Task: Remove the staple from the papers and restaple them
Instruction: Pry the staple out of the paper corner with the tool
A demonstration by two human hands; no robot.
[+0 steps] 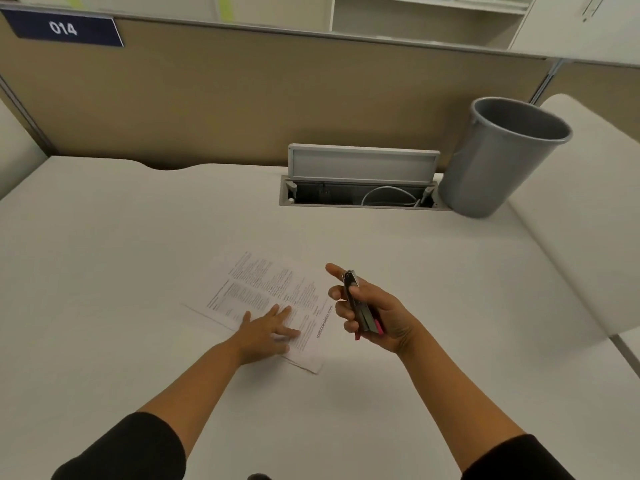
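The table (138,271) is off-white. The papers (266,289) are white with dense black print. The stapler (362,311) is dark grey metal with a pink end. The bin (498,168) is plain grey. The partition (242,98) is tan; its sign (64,28) is navy with white numerals. Both sleeves (131,452) are black.

Your left hand (266,330) lies flat, fingers (284,311) spread, on the papers (273,299) at the surface (138,271) centre. Your right hand (374,317), at 3 o'clock from them, grips what looks like a small stapler (360,306). A grey bin (498,157) stands at 1 o'clock.
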